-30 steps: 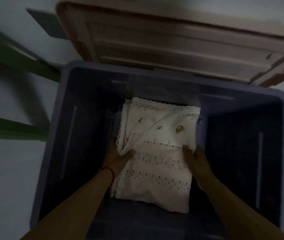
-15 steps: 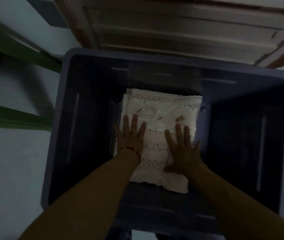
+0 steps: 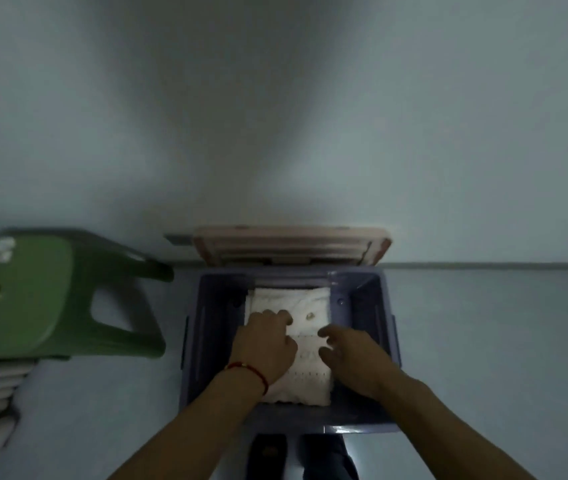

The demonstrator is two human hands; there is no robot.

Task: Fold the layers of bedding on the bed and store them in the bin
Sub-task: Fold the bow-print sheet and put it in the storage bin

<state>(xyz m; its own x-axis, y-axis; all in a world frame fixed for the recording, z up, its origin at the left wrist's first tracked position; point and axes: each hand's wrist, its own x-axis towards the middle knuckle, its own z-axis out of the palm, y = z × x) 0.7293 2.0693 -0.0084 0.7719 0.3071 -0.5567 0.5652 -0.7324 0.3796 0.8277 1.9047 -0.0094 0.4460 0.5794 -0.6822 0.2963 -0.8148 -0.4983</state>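
Left hand (image 3: 264,344), a red thread at its wrist, hovers over or rests on the folded bedding (image 3: 305,308) with fingers loosely curled, gripping nothing that I can make out; whether it touches the cloth is hard to tell in this dim light. Right hand (image 3: 351,355) hangs just beside it, fingers slack and slightly bent, empty as well. That bedding lies flat on the floor of the bin (image 3: 203,327), against its far wall, so this layer looks folded and stored; whether more layers wait on the bed I cannot tell, since no bed shows. By my reckoning the lid (image 3: 291,247), propped upright behind the bin, has yet to go on. Pale cream cloth, soft and thick, folded to a neat rectangle with rows of small eyelet stitching and a scalloped near edge; the bin is smooth bluish plastic with straight walls and a rolled rim, the lid pinkish and ribbed. A green plastic stool (image 3: 50,296) stands to the left
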